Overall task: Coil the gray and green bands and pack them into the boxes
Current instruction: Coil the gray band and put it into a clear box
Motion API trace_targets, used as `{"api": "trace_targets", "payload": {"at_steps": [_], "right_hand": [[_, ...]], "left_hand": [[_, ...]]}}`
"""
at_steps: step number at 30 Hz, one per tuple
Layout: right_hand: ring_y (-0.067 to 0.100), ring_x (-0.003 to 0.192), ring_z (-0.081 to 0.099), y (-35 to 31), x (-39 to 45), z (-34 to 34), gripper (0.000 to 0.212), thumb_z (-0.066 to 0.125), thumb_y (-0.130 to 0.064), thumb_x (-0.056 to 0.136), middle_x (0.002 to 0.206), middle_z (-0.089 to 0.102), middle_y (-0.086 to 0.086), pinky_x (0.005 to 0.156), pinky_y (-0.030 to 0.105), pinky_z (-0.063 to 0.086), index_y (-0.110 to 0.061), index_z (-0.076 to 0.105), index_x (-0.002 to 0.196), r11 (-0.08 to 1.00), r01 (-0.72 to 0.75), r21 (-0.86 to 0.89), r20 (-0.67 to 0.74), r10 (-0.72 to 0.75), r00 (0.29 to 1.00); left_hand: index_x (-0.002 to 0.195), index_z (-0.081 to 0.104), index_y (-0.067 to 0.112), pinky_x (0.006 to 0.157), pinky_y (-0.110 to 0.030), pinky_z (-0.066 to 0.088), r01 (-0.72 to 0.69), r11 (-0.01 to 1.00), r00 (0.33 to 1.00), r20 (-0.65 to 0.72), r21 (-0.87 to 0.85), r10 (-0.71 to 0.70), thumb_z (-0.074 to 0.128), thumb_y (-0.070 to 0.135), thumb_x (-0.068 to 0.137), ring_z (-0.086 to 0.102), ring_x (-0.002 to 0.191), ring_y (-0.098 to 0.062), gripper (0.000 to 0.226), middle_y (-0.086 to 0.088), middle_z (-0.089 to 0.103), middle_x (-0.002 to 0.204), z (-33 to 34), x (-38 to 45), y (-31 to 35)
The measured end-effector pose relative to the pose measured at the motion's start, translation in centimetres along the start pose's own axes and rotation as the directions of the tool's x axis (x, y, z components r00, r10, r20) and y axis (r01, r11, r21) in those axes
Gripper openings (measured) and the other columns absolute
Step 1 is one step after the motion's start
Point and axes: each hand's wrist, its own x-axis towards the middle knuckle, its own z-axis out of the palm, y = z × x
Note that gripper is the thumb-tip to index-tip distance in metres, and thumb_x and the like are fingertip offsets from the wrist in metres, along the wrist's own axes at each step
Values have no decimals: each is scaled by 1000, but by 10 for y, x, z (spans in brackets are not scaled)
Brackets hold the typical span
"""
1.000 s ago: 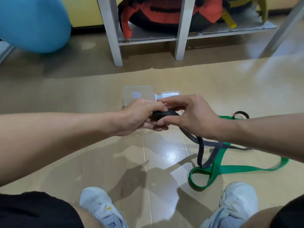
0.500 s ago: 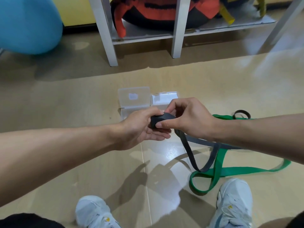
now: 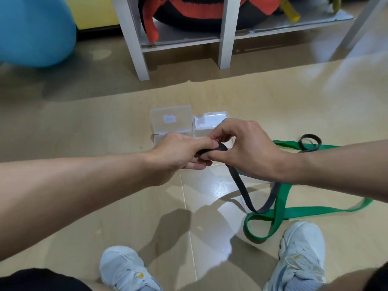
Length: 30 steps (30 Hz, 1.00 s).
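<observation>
Coiling the gray band over the boxes

Both hands meet above the floor point(image 3: 105, 127), just near of two clear boxes point(image 3: 171, 120). The left hand point(image 3: 178, 153) grips a small coil of gray band point(image 3: 243, 187) with curled fingers; the right hand point(image 3: 245, 150) pinches the same coil from the right with thumb and forefinger. The band's loose part hangs down from the coil to the floor, loops, and runs right under the right forearm, its far end curling beside the green band point(image 3: 298, 211). The green band sprawls on the floor at right, its near loop touching the right shoe point(image 3: 302, 253). Open floor lies left of the boxes and between the shoes; a white shelf leg point(image 3: 134, 38) stands far off, and a blue ball point(image 3: 35, 30) sits far left.

Against half a second ago, the right fingers have lifted higher over the coil, and the hanging loop sits a little shorter.
</observation>
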Motion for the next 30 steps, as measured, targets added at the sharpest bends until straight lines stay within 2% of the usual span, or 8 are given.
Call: {"api": "trace_targets", "payload": {"at_steps": [6, 11, 13, 16, 18, 20, 24, 30], "right_hand": [[0, 84, 69, -2, 3, -2, 27, 89, -28, 74, 89, 76, -17, 82, 19, 55, -31, 79, 99, 992, -26, 123, -10, 27, 1000], [4, 70, 69, -4, 5, -2, 29, 95, -25, 67, 77, 75, -8, 70, 25, 58, -28, 73, 86, 980, -60, 190, -45, 69, 997], [3, 66, 66, -5, 5, -4, 27, 95, -24, 66, 73, 73, -7, 67, 24, 57, -26, 73, 82, 984, -71, 163, -17, 75, 997], [7, 66, 67, -6, 5, -3, 18, 90, -20, 69, 70, 73, -6, 67, 29, 57, -21, 75, 80, 992, -79, 103, 41, 75, 996], [8, 66, 66, -6, 3, -1, 15, 87, -18, 70, 71, 73, -6, 68, 33, 57, -21, 75, 79, 996, -73, 60, 73, 68, 995], [7, 68, 65, -6, 1, 1, 16, 86, -20, 69, 73, 71, -9, 67, 33, 56, -23, 73, 77, 999, -49, 9, 78, 48, 996], [6, 71, 62, -5, 1, 3, 15, 82, -22, 68, 77, 65, -12, 66, 34, 54, -27, 74, 79, 996, 36, -76, 73, -30, 997], [9, 84, 60, -1, 3, 3, 31, 85, -27, 75, 85, 63, -11, 76, 21, 49, -30, 76, 104, 990, 127, -55, 57, -124, 991]], "left_hand": [[105, 73, 2, 80, -31, 62, 8, 982, 1000, 8, -190, -7, 66, 22, 93, 77, 85, -26, 24, -14, 77, 84, -3, -3, 4], [106, 70, 4, 86, -34, 62, 74, 953, 995, 81, -294, -53, 60, 24, 96, 76, 85, -28, 24, -12, 75, 80, -3, -4, 1], [109, 71, 8, 92, -36, 60, 107, 959, 990, 122, -264, -77, 60, 25, 97, 76, 92, -30, 23, -13, 77, 87, -2, -6, 0], [110, 75, 16, 95, -37, 59, 128, 991, 980, 158, -42, -120, 71, 39, 90, 76, 100, -25, 30, -10, 78, 103, 0, -5, -2], [106, 77, 17, 92, -38, 61, 152, 983, 981, 110, 99, -162, 79, 51, 77, 77, 96, -20, 44, -7, 78, 106, 3, -4, -2], [99, 78, 18, 86, -35, 63, 151, 975, 984, 74, 161, -164, 81, 53, 72, 77, 91, -16, 45, -3, 78, 102, 5, -3, -2], [85, 78, 17, 79, -27, 61, 87, 974, 995, 37, 207, -97, 78, 42, 75, 77, 83, -8, 27, 4, 79, 87, 6, -4, -1], [89, 80, 14, 83, -31, 58, 10, 993, 999, 29, 115, -13, 74, 37, 81, 78, 81, -19, 25, -6, 79, 81, 4, -4, 0]]}}
